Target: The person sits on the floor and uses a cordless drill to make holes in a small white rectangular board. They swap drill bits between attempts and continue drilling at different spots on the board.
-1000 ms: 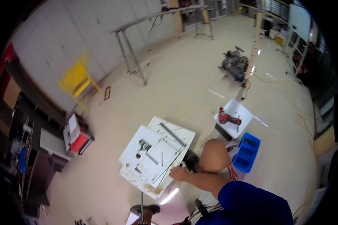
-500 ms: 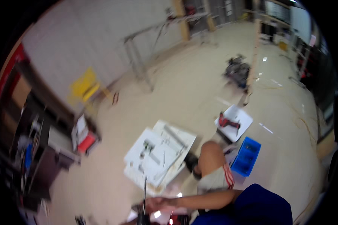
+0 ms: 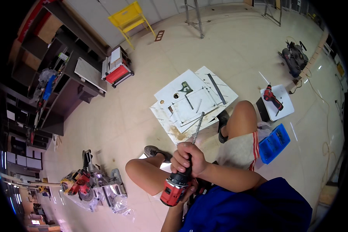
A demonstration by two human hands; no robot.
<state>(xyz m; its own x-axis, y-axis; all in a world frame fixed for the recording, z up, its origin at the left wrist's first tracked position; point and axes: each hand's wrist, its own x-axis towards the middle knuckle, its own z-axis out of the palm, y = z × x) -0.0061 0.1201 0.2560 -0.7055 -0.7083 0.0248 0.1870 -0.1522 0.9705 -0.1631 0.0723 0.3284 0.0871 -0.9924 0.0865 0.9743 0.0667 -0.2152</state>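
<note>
A red and black cordless drill is held over my lap, its long bit pointing away toward the boards. My right hand wraps round the drill's black chuck, fingers closed. Below it, my left hand grips the drill around its handle, mostly hidden by the drill body and my right forearm. Beyond the bit tip, stacked white boards lie on the floor. On them rest a green square, a dark flat strip and small pieces.
To the right, another red drill lies on a white-topped box, near a blue tray of small parts. A mitre saw stands at left. Farther off are a compressor, yellow chair and dark shelving.
My view has swung left and down, bringing the mitre saw and more of the drill into sight. My right hand now clearly encloses the chuck; earlier it was blurred beside the bit.
</note>
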